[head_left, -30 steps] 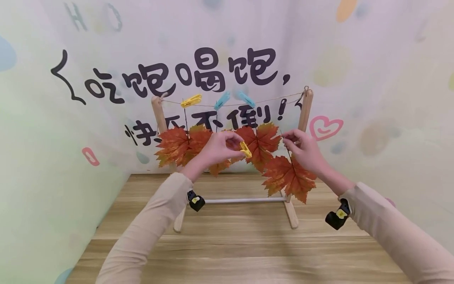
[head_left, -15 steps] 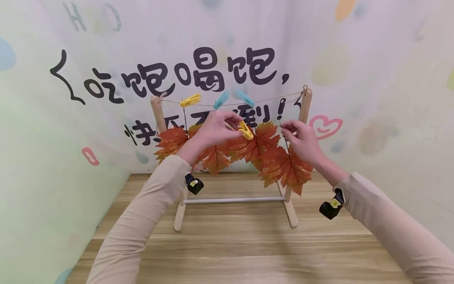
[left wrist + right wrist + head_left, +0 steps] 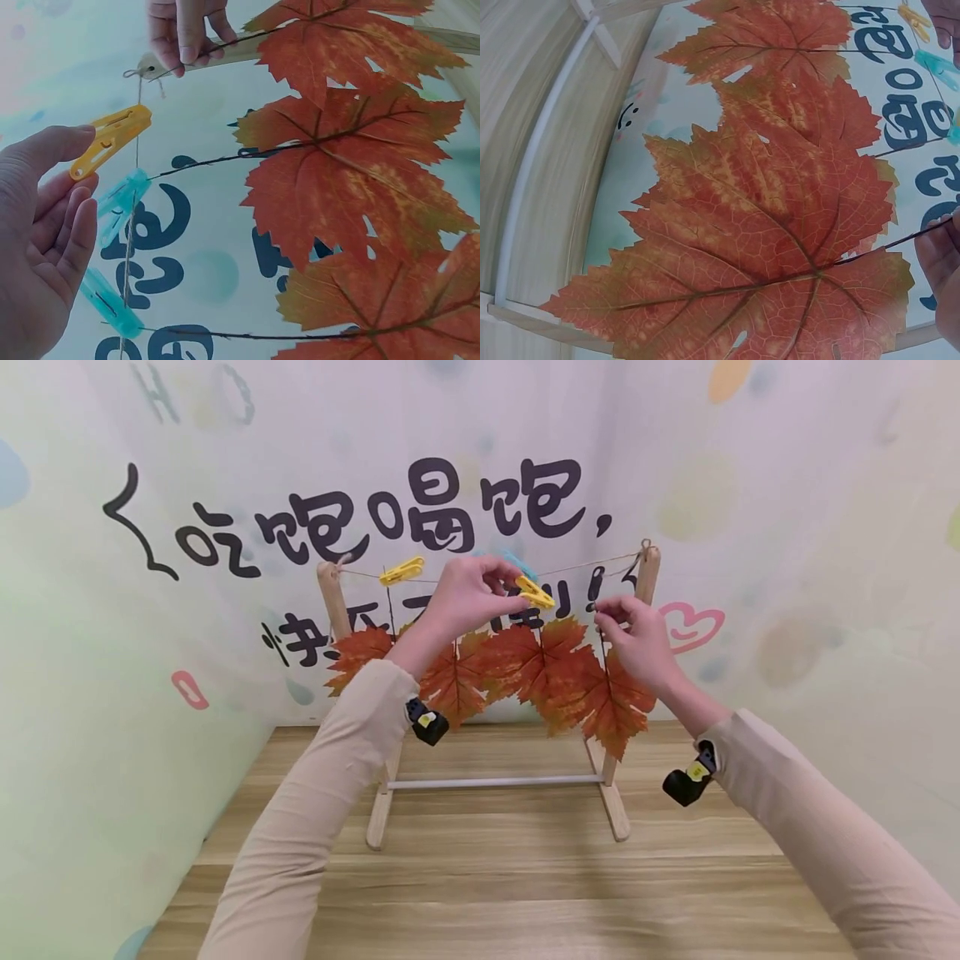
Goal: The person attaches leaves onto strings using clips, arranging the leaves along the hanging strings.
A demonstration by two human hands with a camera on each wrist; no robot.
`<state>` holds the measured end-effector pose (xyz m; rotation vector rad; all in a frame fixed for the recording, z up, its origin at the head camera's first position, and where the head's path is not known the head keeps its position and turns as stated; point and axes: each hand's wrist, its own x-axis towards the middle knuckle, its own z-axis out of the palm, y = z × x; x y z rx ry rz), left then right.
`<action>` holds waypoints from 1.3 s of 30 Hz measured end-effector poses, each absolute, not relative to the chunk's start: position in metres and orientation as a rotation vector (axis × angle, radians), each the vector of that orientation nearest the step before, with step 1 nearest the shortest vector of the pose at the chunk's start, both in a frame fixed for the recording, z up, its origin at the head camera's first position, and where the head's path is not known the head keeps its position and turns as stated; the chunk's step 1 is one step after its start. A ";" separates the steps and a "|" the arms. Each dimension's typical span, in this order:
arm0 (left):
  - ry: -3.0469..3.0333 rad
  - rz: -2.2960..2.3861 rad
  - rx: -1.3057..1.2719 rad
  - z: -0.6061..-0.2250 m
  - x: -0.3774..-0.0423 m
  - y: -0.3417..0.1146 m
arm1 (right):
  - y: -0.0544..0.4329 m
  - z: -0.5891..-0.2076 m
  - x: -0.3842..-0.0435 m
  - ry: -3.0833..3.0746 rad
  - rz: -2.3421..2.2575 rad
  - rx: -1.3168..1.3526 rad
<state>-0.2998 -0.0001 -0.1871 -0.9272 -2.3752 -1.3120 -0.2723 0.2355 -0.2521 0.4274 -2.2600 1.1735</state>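
My left hand (image 3: 471, 595) pinches a yellow clothespin (image 3: 536, 593) between thumb and fingers, just below the twine (image 3: 588, 563). In the left wrist view this clothespin (image 3: 112, 139) overlaps the twine. With thumb and fingertips, my right hand (image 3: 641, 639) holds the dark stem of an orange-red artificial maple leaf (image 3: 617, 706) near its top. That leaf (image 3: 765, 281) fills much of the right wrist view. Other maple leaves (image 3: 536, 664) hang from the twine by their stems, clipped by another yellow clothespin (image 3: 402, 572) and blue clothespins (image 3: 124, 202), which my left hand partly hides in the head view.
The twine runs between two wooden posts (image 3: 647, 589) of a stand. A white rod (image 3: 495, 782) joins its wooden feet (image 3: 617, 814) on the wood-grain table (image 3: 480, 885). Behind stands a pale wall covering (image 3: 787, 485) with black lettering.
Both hands have risen toward the twine, the left hand with the yellow clothespin and also moving right. The right hand has lifted the leaf, which now overlaps its neighbour.
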 end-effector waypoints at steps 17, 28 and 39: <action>-2.293 -1.170 -0.858 -0.163 -0.310 0.031 | 0.231 -0.242 -0.282 -2.232 1.223 0.339; -2.233 -0.994 -0.783 -0.162 -0.318 0.051 | 0.231 -0.227 -0.290 -2.112 1.375 0.258; -2.300 -0.961 -0.864 -0.161 -0.320 0.057 | 0.227 -0.227 -0.299 -2.036 1.530 0.218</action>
